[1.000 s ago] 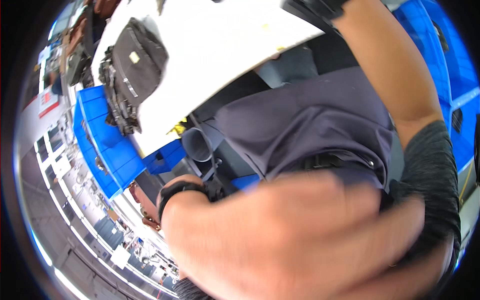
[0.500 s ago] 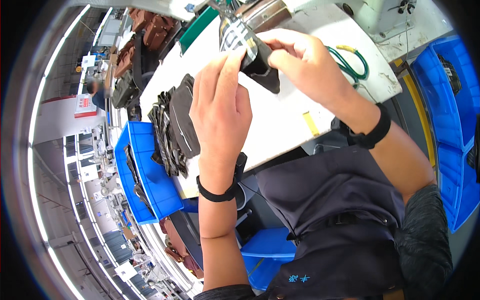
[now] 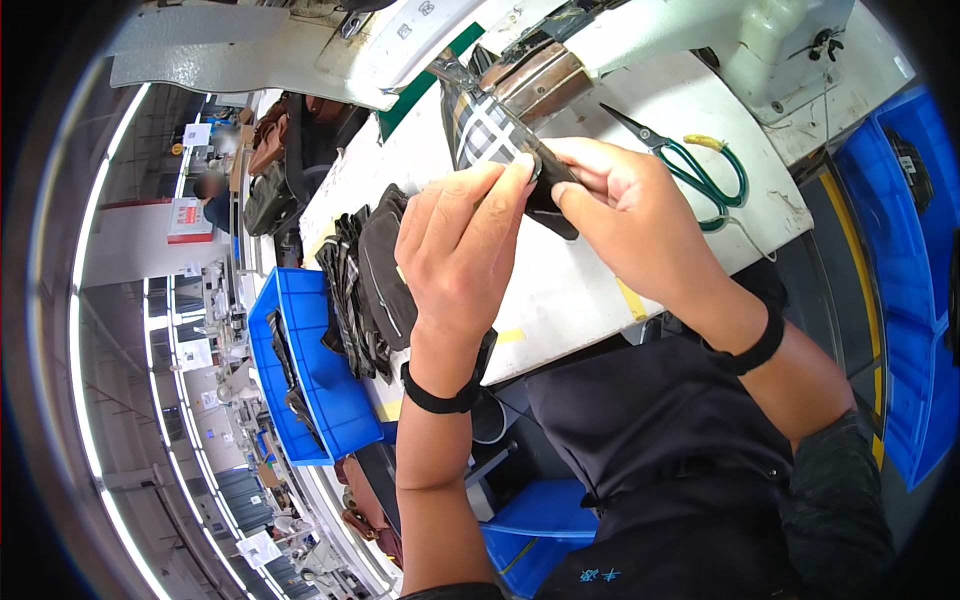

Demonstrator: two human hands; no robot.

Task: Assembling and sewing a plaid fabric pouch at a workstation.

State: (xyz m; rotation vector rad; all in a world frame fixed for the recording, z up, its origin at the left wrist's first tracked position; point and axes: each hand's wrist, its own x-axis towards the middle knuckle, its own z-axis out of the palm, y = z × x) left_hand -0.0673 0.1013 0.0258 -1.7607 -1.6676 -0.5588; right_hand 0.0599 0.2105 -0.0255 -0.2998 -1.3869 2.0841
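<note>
Between my two hands is a dark fabric piece with a black, white and tan plaid lining (image 3: 484, 132). My left hand (image 3: 462, 240) pinches its near edge with thumb and fingertips. Gripping the dark side of the same piece, my right hand (image 3: 630, 205) has its thumb on top and fingers curled behind. The far end of the piece reaches toward the sewing machine. Green-handled scissors (image 3: 690, 172) lie on the white table (image 3: 540, 300), right of my right hand. Left of my left hand sits a stack of dark fabric pieces (image 3: 385, 265), some plaid.
A blue bin (image 3: 315, 370) holding dark pieces stands at the table's left edge. More blue bins (image 3: 900, 260) are at the right. The sewing machine's pale body (image 3: 250, 50) spans the top, near a brown metal part (image 3: 540, 82). A person (image 3: 214, 200) is in the left background.
The view has shifted, showing more of the sewing machine and the whole scissors. Both hands still hold the plaid-lined piece, and the left fingertips have moved closer to the right hand.
</note>
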